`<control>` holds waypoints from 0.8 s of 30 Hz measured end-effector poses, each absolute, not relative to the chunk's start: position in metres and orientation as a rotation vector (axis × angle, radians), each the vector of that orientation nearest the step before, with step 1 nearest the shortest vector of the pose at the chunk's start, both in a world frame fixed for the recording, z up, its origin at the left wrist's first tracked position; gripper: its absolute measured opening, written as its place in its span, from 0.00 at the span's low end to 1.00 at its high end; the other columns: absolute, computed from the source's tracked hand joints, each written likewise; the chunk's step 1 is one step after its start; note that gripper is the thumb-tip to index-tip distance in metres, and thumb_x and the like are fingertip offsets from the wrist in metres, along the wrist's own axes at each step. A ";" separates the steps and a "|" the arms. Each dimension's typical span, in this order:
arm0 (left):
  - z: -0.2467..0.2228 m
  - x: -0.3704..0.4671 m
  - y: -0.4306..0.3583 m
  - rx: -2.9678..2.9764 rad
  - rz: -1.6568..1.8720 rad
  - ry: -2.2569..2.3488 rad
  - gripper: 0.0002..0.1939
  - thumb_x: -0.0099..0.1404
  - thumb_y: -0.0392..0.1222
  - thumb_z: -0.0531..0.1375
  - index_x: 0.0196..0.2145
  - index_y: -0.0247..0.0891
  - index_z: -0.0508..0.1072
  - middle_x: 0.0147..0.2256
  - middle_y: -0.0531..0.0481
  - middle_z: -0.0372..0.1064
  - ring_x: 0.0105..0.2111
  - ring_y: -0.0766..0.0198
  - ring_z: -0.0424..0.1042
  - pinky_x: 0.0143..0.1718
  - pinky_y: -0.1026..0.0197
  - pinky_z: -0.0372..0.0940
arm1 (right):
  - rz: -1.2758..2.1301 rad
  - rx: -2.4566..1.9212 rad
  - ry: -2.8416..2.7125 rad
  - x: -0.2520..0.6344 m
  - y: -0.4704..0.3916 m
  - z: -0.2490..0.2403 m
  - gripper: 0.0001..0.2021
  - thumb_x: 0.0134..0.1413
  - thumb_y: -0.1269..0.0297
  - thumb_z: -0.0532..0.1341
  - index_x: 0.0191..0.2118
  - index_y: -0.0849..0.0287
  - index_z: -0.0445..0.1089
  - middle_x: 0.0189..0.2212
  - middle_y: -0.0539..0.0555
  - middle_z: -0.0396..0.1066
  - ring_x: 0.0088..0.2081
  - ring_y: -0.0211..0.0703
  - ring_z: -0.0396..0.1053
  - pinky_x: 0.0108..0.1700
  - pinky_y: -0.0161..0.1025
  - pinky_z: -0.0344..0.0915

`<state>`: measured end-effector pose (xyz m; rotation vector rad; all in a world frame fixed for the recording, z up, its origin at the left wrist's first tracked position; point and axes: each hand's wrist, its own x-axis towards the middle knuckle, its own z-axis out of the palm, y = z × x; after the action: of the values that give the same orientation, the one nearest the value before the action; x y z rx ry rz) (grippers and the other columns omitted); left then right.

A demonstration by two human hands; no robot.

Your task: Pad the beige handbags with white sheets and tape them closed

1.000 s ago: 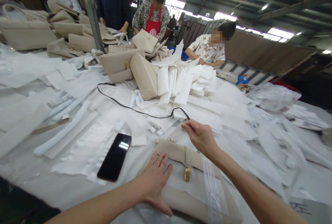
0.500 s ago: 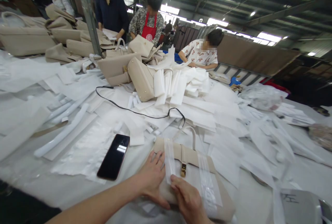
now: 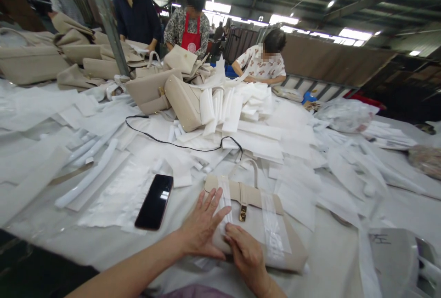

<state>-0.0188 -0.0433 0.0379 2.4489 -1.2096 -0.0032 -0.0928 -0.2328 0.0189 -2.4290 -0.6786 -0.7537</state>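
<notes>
A beige handbag with a gold clasp lies on the white-covered table in front of me. Two translucent white strips run down over its flap, a left strip and a right strip. My left hand rests with spread fingers on the bag's left side, its fingertips on the left strip. Close beside it, my right hand has its fingers bent together at the lower part of that strip; what they pinch is too small to make out.
A black phone lies left of the bag. Behind it are a black cord, white foam sheets and a pile of beige bags. A grey dispenser stands at the right. Several people work across the table.
My left hand has moved up slightly and its thumb and fingers now reach over the left strip. My right hand stays low on the strip. The view has shifted slightly.
</notes>
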 end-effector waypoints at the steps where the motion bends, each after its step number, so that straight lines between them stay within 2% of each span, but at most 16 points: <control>1: 0.039 -0.019 -0.044 2.445 0.033 -1.248 0.60 0.44 0.72 0.62 0.65 0.39 0.45 0.66 0.32 0.20 0.65 0.35 0.26 0.61 0.31 0.33 | -0.769 -2.409 -0.695 -0.093 -0.232 0.020 0.14 0.60 0.74 0.54 0.50 0.57 0.66 0.39 0.55 0.76 0.41 0.43 0.75 0.48 0.41 0.72; 3: 0.041 -0.017 -0.045 2.411 0.035 -1.367 0.59 0.49 0.72 0.58 0.66 0.36 0.38 0.67 0.32 0.25 0.66 0.38 0.28 0.61 0.32 0.32 | -0.798 -2.367 -0.745 -0.093 -0.232 0.023 0.13 0.60 0.75 0.54 0.49 0.58 0.66 0.39 0.55 0.76 0.41 0.42 0.75 0.48 0.40 0.72; 4: 0.042 -0.016 -0.045 2.383 0.004 -1.433 0.57 0.53 0.72 0.55 0.66 0.35 0.38 0.67 0.32 0.30 0.66 0.41 0.30 0.62 0.34 0.32 | -0.805 -2.351 -0.767 -0.093 -0.231 0.024 0.13 0.60 0.75 0.54 0.49 0.59 0.66 0.39 0.55 0.76 0.41 0.42 0.75 0.48 0.39 0.72; 7: 0.038 -0.015 -0.045 2.302 -0.124 -1.559 0.48 0.60 0.71 0.47 0.65 0.32 0.45 0.65 0.34 0.44 0.66 0.48 0.39 0.64 0.39 0.31 | -0.803 -2.318 -0.829 -0.094 -0.228 0.025 0.13 0.59 0.77 0.54 0.48 0.59 0.66 0.39 0.55 0.76 0.42 0.41 0.74 0.48 0.40 0.72; 9: 0.034 -0.016 -0.043 2.287 -0.175 -1.556 0.45 0.61 0.70 0.45 0.64 0.32 0.50 0.63 0.35 0.49 0.65 0.51 0.45 0.64 0.41 0.30 | -0.773 -2.312 -0.850 -0.093 -0.226 0.024 0.13 0.59 0.78 0.54 0.47 0.60 0.67 0.39 0.56 0.76 0.42 0.41 0.74 0.49 0.40 0.71; 15: 0.029 -0.022 -0.043 2.315 -0.264 -1.543 0.40 0.65 0.66 0.45 0.63 0.34 0.51 0.64 0.35 0.48 0.65 0.53 0.46 0.64 0.40 0.34 | -0.731 -2.322 -0.727 -0.103 -0.228 0.034 0.11 0.60 0.75 0.54 0.46 0.58 0.66 0.34 0.54 0.75 0.37 0.41 0.73 0.45 0.41 0.70; 19: 0.032 -0.023 -0.044 2.353 -0.304 -1.565 0.35 0.67 0.62 0.45 0.63 0.35 0.50 0.64 0.36 0.47 0.65 0.52 0.45 0.63 0.39 0.39 | -0.748 -2.357 -0.677 -0.137 -0.229 0.033 0.12 0.56 0.74 0.59 0.47 0.59 0.66 0.33 0.54 0.73 0.36 0.42 0.71 0.41 0.41 0.68; 22: 0.037 -0.021 -0.045 2.372 -0.388 -1.593 0.35 0.68 0.60 0.46 0.63 0.34 0.50 0.65 0.34 0.45 0.65 0.51 0.44 0.62 0.37 0.41 | -0.681 -2.496 -0.689 -0.156 -0.217 0.016 0.15 0.56 0.63 0.62 0.48 0.61 0.68 0.33 0.56 0.71 0.34 0.45 0.68 0.35 0.41 0.65; 24: 0.040 -0.019 -0.046 2.380 -0.433 -1.602 0.34 0.68 0.59 0.47 0.63 0.33 0.51 0.65 0.33 0.44 0.65 0.50 0.44 0.61 0.37 0.42 | -0.664 -2.553 -0.562 -0.160 -0.205 0.000 0.13 0.57 0.61 0.59 0.45 0.62 0.70 0.34 0.59 0.69 0.34 0.47 0.66 0.34 0.42 0.64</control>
<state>-0.0191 -0.0459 0.0401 2.3796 -1.6021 -0.4326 -0.1597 -0.2054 -0.0004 -2.5533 -0.5620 -0.6639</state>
